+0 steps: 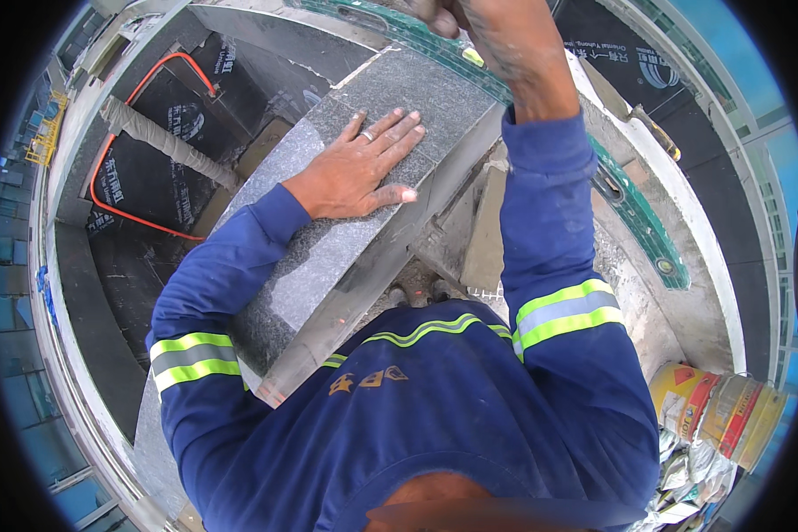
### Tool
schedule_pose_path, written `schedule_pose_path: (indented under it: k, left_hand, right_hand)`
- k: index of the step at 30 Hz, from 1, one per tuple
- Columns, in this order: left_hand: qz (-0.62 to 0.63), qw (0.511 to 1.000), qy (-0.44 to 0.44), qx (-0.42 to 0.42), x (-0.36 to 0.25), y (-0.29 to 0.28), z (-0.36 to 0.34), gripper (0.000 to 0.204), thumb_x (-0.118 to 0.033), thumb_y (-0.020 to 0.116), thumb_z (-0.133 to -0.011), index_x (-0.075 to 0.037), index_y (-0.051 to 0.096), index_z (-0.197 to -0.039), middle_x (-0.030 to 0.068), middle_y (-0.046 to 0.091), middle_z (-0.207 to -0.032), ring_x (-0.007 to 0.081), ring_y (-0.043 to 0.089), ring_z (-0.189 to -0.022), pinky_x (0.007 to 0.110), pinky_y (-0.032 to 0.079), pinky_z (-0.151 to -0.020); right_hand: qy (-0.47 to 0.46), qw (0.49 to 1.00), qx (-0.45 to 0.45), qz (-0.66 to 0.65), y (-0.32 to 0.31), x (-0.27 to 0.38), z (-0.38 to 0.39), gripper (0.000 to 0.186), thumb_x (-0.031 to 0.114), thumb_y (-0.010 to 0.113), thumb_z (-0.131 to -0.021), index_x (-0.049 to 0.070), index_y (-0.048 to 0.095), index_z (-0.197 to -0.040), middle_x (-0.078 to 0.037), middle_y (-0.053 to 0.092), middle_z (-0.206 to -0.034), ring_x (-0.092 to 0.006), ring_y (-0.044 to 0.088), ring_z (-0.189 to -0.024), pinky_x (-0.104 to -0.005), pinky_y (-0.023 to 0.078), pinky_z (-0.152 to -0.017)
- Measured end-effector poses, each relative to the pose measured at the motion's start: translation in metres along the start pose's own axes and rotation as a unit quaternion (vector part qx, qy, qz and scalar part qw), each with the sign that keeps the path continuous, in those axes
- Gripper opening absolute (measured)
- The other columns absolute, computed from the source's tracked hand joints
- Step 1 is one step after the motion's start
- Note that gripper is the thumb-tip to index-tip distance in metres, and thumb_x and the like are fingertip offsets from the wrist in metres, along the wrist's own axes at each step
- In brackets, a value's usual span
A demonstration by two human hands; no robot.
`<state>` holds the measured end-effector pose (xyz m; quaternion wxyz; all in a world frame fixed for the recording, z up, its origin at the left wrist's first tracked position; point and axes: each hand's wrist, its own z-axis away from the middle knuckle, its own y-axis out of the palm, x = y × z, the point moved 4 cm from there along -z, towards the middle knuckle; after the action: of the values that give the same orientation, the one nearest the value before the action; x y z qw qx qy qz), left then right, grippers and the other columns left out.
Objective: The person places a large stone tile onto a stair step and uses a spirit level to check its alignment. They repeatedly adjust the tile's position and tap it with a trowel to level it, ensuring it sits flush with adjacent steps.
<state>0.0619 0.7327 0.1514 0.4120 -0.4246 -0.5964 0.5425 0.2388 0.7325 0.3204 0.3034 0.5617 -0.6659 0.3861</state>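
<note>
Stone slab (448,102) | left hand (363,168) flat atop | right hand (495,31), grip unclear | sleeve (548,213) crossing green level (637,211) | tins (738,415) right, orange tube (92,184) left

Matt, speckled stone slab (417,102) — rough-looking, scuffed green level (638,215), soft cloth sleeves (545,230)

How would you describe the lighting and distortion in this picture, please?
Head view: bright light, with paler and darker patches on the grey stone slab under the left hand; head view: the fisheye lens bows the long green level, and black rings the scene; same head view: a blurred patch at the bottom edge.
</note>
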Motion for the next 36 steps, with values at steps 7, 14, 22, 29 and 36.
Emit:
schedule_pose_path:
  k: [7, 14, 22, 29, 36]
  left_hand:
    - [0.030, 0.998, 0.055, 0.025, -0.030, -0.003, 0.007, 0.100, -0.080, 0.025, -0.096, -0.007, 0.020, -0.164, 0.0171, 0.020, -0.170, 0.0352, 0.018, -0.158, 0.058, 0.015, -0.128]
    - [0.018, 0.999, 0.042, 0.018, -0.025, -0.003, -0.013, 0.099, -0.079, 0.026, -0.096, -0.007, 0.020, -0.164, 0.0176, 0.020, -0.170, 0.0355, 0.019, -0.158, 0.057, 0.015, -0.128]
    - [0.092, 0.994, -0.006, 0.066, -0.020, -0.027, 0.053, 0.091, -0.074, 0.035, -0.099, -0.009, 0.029, -0.162, 0.0159, 0.026, -0.169, 0.0347, 0.022, -0.157, 0.056, 0.017, -0.127]
    - [0.171, 0.955, -0.217, -0.107, 0.080, -0.006, 0.015, 0.065, -0.042, 0.056, -0.105, -0.004, 0.042, -0.155, 0.0191, 0.038, -0.163, 0.0367, 0.033, -0.152, 0.045, 0.027, -0.124]
    - [0.178, 0.925, -0.237, -0.237, 0.095, 0.005, -0.012, 0.044, -0.021, 0.067, -0.096, 0.005, 0.064, -0.131, 0.0247, 0.064, -0.135, 0.0402, 0.061, -0.126, 0.040, 0.047, -0.108]
  right_hand:
    - [0.075, 0.995, -0.050, 0.038, -0.037, -0.005, 0.133, 0.040, 0.039, 0.069, -0.099, 0.004, 0.070, -0.081, 0.000, 0.060, -0.065, -0.0086, 0.055, -0.058, -0.0264, 0.041, -0.052]
    - [0.131, 0.988, -0.079, -0.005, -0.045, -0.035, 0.160, 0.036, 0.037, 0.072, -0.097, 0.001, 0.072, -0.092, -0.004, 0.069, -0.075, -0.0075, 0.059, -0.062, -0.0230, 0.044, -0.055]
    - [0.224, 0.968, -0.107, -0.043, -0.052, -0.085, 0.207, 0.031, 0.031, 0.071, -0.099, 0.000, 0.070, -0.097, -0.001, 0.065, -0.074, -0.0062, 0.055, -0.063, -0.0240, 0.044, -0.057]
    - [0.322, 0.939, -0.036, -0.118, -0.029, -0.159, 0.203, 0.025, 0.021, 0.063, -0.103, -0.003, 0.069, -0.108, -0.008, 0.071, -0.085, -0.0110, 0.063, -0.065, -0.0244, 0.047, -0.055]
    - [0.302, 0.884, -0.147, -0.326, -0.002, -0.162, 0.204, 0.020, 0.010, 0.058, -0.100, -0.005, 0.067, -0.109, -0.018, 0.075, -0.093, -0.0191, 0.073, -0.072, -0.0277, 0.056, -0.059]
